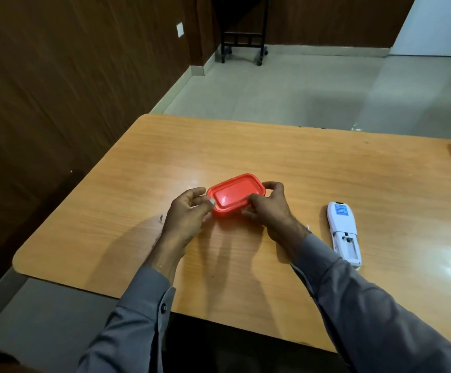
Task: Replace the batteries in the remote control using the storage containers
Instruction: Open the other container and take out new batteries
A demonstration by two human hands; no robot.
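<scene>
Both hands (232, 211) grip red lidded container (235, 193); remote (344, 232) label unreadable.

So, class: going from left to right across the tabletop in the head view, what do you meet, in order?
left hand → red container → right hand → white remote control, lying back-up with its battery bay open.

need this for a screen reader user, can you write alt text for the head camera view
Both hands, left hand and right hand, grip the ends of a lidded red container on a wooden table. A white remote lies to its right, battery compartment open.
</scene>
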